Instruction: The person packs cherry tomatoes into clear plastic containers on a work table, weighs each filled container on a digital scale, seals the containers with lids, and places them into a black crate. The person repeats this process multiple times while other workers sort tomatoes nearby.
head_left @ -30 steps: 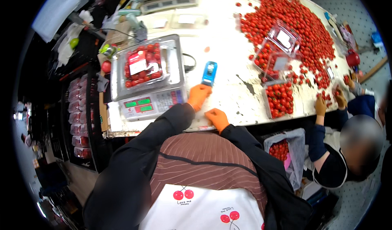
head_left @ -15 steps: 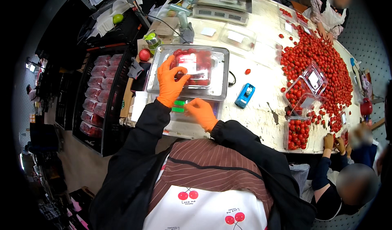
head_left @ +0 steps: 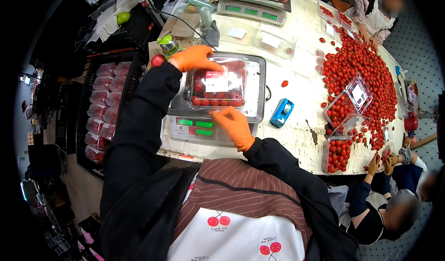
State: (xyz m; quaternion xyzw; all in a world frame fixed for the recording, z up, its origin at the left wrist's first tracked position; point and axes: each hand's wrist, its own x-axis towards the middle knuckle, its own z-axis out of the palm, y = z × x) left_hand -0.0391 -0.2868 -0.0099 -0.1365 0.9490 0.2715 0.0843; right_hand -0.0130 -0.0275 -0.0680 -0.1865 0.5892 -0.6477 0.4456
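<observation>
A clear plastic clamshell box of red cherry tomatoes (head_left: pixel 232 96) rests on the metal pan (head_left: pixel 256 101) of a digital scale (head_left: pixel 222 137). A white and red label (head_left: pixel 216 81) lies on its lid. My left hand (head_left: pixel 197 59), in an orange glove, reaches over the box's far left corner, fingers stretched out and thumb by the lid. It appears to touch the lid and grips nothing. My right hand (head_left: pixel 235 127), also orange-gloved, is at the box's near edge with thumb and forefinger pinched together. Whatever may be between those fingertips is too small to make out.
A blue tape dispenser (head_left: pixel 281 113) stands right of the scale. Loose cherry tomatoes (head_left: pixel 361 75) heap at the right, where co-workers' hands (head_left: pixel 374 163) work. A second scale (head_left: pixel 250 12) carries a tomato box. At left, a black crate (head_left: pixel 83 136) holds packed boxes.
My left hand has moved from the middle of the lid to its far left corner, opening from a pinch. The label now lies flat. A tomato box has appeared on the far scale.
</observation>
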